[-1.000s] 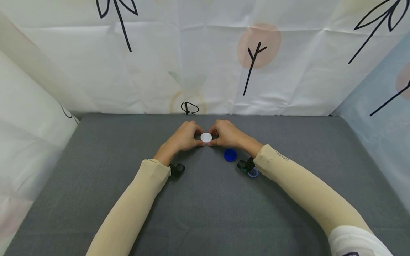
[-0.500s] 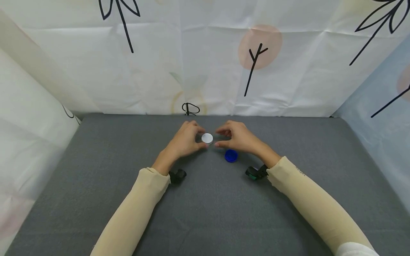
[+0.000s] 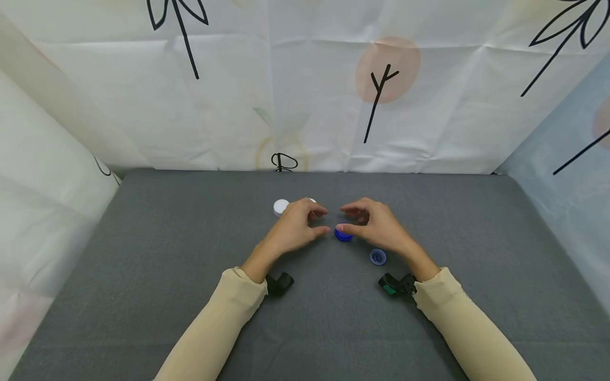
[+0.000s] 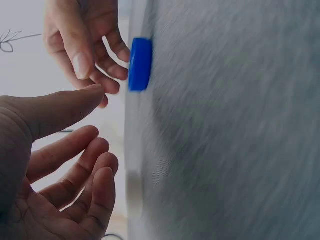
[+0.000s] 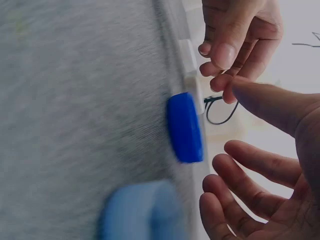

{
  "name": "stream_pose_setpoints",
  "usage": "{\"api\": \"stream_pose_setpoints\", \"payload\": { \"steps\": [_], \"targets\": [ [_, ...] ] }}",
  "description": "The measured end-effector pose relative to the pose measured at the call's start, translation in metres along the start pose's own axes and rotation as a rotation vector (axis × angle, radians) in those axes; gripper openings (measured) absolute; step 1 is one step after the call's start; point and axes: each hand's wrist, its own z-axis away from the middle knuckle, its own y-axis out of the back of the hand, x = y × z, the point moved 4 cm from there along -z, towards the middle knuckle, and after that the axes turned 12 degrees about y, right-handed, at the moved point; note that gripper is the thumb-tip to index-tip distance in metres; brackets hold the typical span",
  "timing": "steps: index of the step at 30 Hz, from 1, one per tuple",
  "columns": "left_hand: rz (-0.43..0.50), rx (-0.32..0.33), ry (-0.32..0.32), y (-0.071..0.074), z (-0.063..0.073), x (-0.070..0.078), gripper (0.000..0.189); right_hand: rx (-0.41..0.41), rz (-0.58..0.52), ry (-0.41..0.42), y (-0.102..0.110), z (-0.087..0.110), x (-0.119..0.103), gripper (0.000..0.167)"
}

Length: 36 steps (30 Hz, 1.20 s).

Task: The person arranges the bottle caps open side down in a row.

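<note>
My left hand (image 3: 296,228) hovers over the grey table, its fingers loosely bent and holding nothing. Facing it, my right hand (image 3: 382,226) is likewise spread with thumb and fingers apart. Just under the right thumb lies a blue bottle cap (image 3: 343,236), which shows side-on in the left wrist view as a blue cap (image 4: 140,65). A white cap (image 3: 281,207) sits beyond the left hand. A second white cap (image 3: 312,200) is mostly hidden behind that hand. Nearer the right wrist lies a light blue cap (image 3: 378,257), blurred in the right wrist view.
A grey cloth covers the table (image 3: 190,296). Behind it hangs a white printed curtain (image 3: 314,121), with more cloth at both sides. Black wrist cameras (image 3: 280,284) are strapped under each wrist.
Both hands have let go of the white cap and drawn back and rightward toward the blue cap. The other white cap and the light blue cap have come into sight.
</note>
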Motion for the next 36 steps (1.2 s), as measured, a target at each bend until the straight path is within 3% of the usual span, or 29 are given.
{"api": "stream_pose_setpoints", "payload": {
  "steps": [7, 18, 26, 36],
  "targets": [
    [0.098, -0.036, 0.046, -0.018, -0.002, -0.001, 0.033, -0.047, -0.001, -0.017, -0.004, 0.007, 0.01, 0.058],
    [0.175, -0.068, 0.098, -0.028, -0.002, -0.006, 0.038, -0.101, -0.002, 0.013, -0.004, 0.01, 0.016, 0.061],
    [0.172, -0.05, 0.119, -0.032, 0.0, -0.008, 0.037, -0.119, -0.003, 0.024, -0.003, 0.012, 0.016, 0.057],
    [0.133, -0.025, 0.102, -0.034, 0.001, -0.007, 0.038, -0.127, -0.024, 0.039, -0.002, 0.013, 0.022, 0.051]
  ]
}}
